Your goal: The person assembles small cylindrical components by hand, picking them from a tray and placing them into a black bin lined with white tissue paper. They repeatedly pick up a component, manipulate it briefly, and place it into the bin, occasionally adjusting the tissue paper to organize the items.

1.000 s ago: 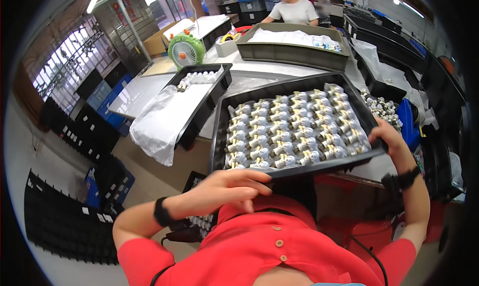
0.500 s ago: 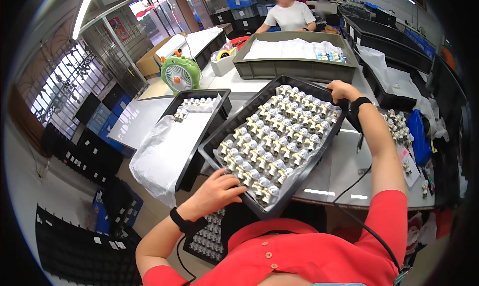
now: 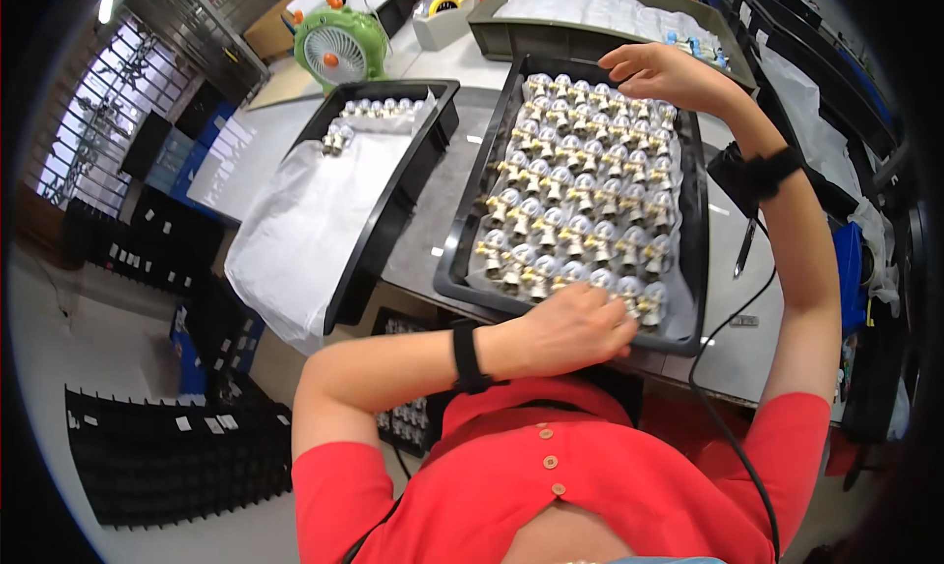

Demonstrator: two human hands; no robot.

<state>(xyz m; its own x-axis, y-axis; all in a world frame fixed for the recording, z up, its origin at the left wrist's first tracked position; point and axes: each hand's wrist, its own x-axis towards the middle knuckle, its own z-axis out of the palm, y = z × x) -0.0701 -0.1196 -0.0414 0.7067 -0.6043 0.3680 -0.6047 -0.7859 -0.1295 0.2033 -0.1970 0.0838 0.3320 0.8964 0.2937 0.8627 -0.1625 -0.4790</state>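
Observation:
A black tray [image 3: 470,202] lies on the table in front of me, filled with rows of small white-and-gold figurines [image 3: 567,195] on a clear plastic liner. My left hand [image 3: 575,328] is at the tray's near edge, its fingers curled in beside the nearest row. What its fingertips touch is hidden. Above the far right corner of the tray, my right hand [image 3: 669,75] is open, fingers stretched and apart, holding nothing. To the left, a second black tray [image 3: 372,254] holds white sheeting [image 3: 295,230] and a few figurines [image 3: 383,108] at its far end.
A green fan [image 3: 339,48] stands at the back left, with a tape dispenser [image 3: 440,23] beside it. An olive bin [image 3: 501,41] with wrapped items stands beyond the tray. A pen-like tool [image 3: 744,249] and a black cable [image 3: 700,367] are on my right. Another tray of figurines [image 3: 405,421] sits below the table edge.
The tilted full tray has been turned straighter and set down on the table. My right hand has let go of its far corner; my left has slid rightward along the near edge.

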